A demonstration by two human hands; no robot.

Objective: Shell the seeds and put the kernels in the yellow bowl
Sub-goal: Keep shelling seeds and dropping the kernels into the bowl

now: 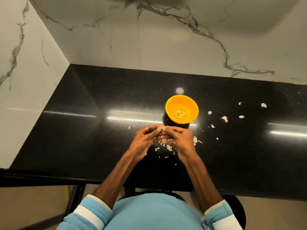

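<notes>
Cracking a seed, yellow bowl (191, 103) just beyond at 12 o'clock.

My left hand (146, 138) and right hand (181, 138) meet fingertip to fingertip, pinching what I judge is a seed, too small to see. Light, brittle and slippery, I'd guess: nip its edges gently. Kernels (179, 113) lie inside; husks (169, 147) at 6 o'clock.

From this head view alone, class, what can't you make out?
Head view:
Any seed held: hidden behind the fingers of the left hand and right hand.
Kernels in the yellow bowl: too small to count.
Pale scraps on the counter: shell or seed, too small to tell.
</notes>
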